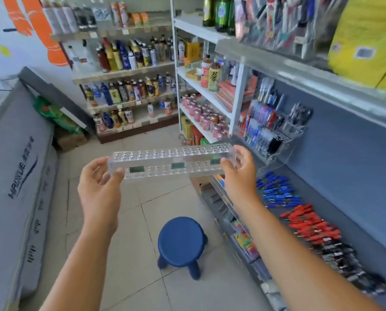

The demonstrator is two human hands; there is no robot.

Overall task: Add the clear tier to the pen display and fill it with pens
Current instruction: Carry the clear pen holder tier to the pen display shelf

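Note:
I hold a long clear tier [171, 161] with rows of round holes and small green labels, level in the air above the floor. My left hand [99, 182] grips its left end and my right hand [239, 171] grips its right end. The clear stepped pen display [275, 135] stands on the grey shelf to the right, partly filled with pens. Loose blue pens [277, 191], red pens [311, 223] and black pens [349, 263] lie in piles on that shelf, nearer to me.
A blue stool [180, 241] stands on the tiled floor below my hands. A grey chest freezer [19, 176] runs along the left. Drink shelves [124, 75] fill the back wall, and a white rack [198, 90] with cans and bottles stands beyond the display.

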